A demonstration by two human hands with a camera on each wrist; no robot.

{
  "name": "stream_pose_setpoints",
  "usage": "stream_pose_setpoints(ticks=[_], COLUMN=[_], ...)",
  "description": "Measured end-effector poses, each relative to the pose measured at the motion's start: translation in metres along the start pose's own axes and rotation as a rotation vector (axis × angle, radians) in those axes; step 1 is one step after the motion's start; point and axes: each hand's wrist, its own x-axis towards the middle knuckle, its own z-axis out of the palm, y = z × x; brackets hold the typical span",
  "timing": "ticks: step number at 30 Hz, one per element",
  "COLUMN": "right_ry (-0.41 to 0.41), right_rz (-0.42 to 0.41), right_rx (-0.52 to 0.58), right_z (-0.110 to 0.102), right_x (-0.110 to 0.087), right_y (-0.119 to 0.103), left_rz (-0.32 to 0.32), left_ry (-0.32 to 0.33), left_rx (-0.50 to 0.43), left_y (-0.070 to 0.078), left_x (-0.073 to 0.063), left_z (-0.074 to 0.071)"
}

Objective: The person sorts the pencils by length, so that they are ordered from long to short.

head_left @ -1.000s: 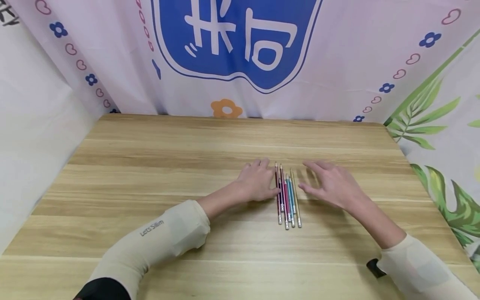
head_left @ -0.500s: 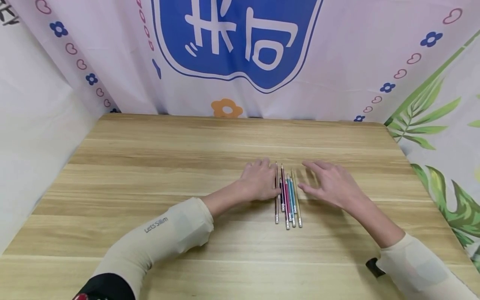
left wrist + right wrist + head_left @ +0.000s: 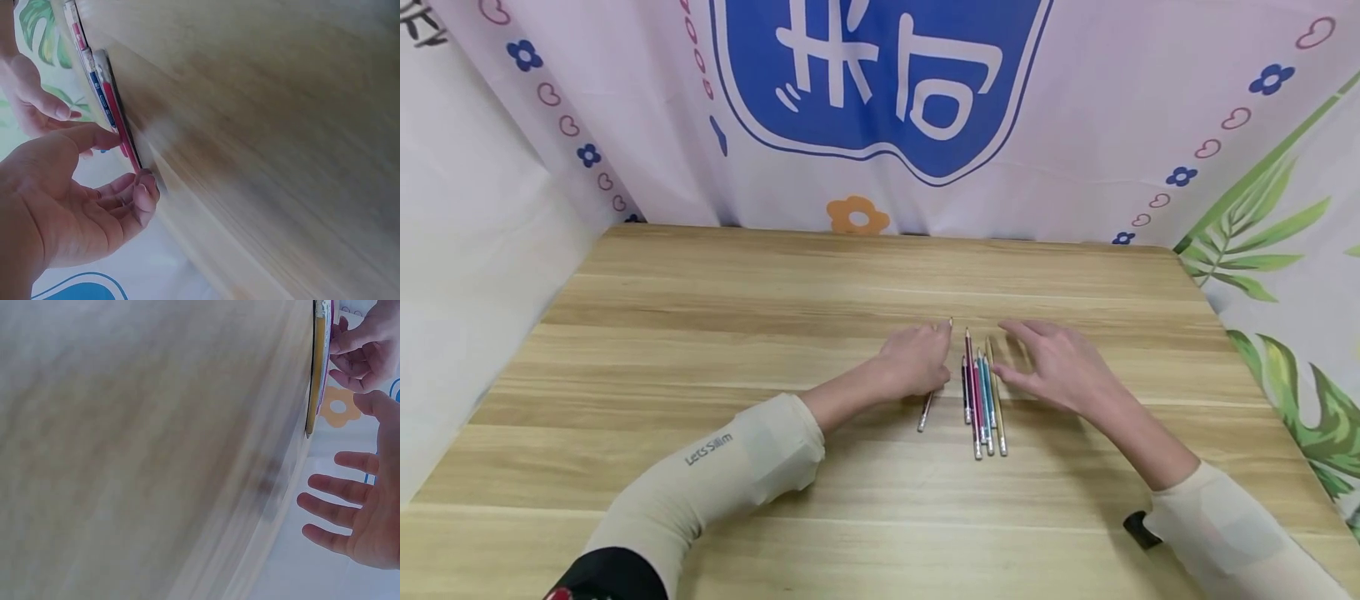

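My left hand [image 3: 913, 360] pinches a dark red pencil [image 3: 927, 411], whose sharpened tip pokes out past the fingers and whose eraser end slants toward me. In the left wrist view the thumb and curled fingers of this hand [image 3: 81, 194] meet around a red pencil [image 3: 119, 112]. Just right of it, a bunch of pencils [image 3: 977, 400] in purple, red, teal and gold lies side by side on the table. Beside the gold pencil [image 3: 998, 408], my right hand [image 3: 1060, 367] hovers with fingers spread and holds nothing; the right wrist view shows its fingers [image 3: 340, 509] extended.
The wood-grain table [image 3: 737, 292] spreads on all sides of the hands. A printed cloth [image 3: 1075, 125] with a blue emblem hangs along its far edge. White sheeting [image 3: 482, 208] stands at left and a leaf-print cloth [image 3: 1292, 333] at right.
The dark red pencil has separated leftward from the bunch and turned aslant in my left hand, whose fingers have closed on it. My right hand stays almost where it was.
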Motion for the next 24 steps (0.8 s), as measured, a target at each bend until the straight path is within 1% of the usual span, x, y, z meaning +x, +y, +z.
stream_pose_setpoints(ticks=[7, 14, 18, 21, 24], right_ry=[-0.01, -0.008, -0.011, -0.014, -0.012], right_rz=[0.02, 0.022, 0.025, 0.03, 0.029], right_rx=[-0.002, -0.002, -0.001, 0.003, 0.009], right_z=[-0.001, -0.002, -0.001, -0.001, -0.001], right_x=[0.001, 0.0, 0.0, 0.0, 0.001], right_y=[-0.002, -0.002, -0.001, -0.001, -0.002], left_rz=[0.014, 0.039, 0.022, 0.001, -0.021], left_ry=[-0.008, 0.056, 0.065, 0.061, 0.067], left_rx=[-0.15, -0.227, -0.336, -0.39, -0.389], left_y=[-0.005, -0.019, -0.023, -0.023, -0.023], left_x=[-0.003, 0.001, 0.001, 0.0, 0.0], left_z=[-0.002, -0.003, -0.004, -0.004, -0.003])
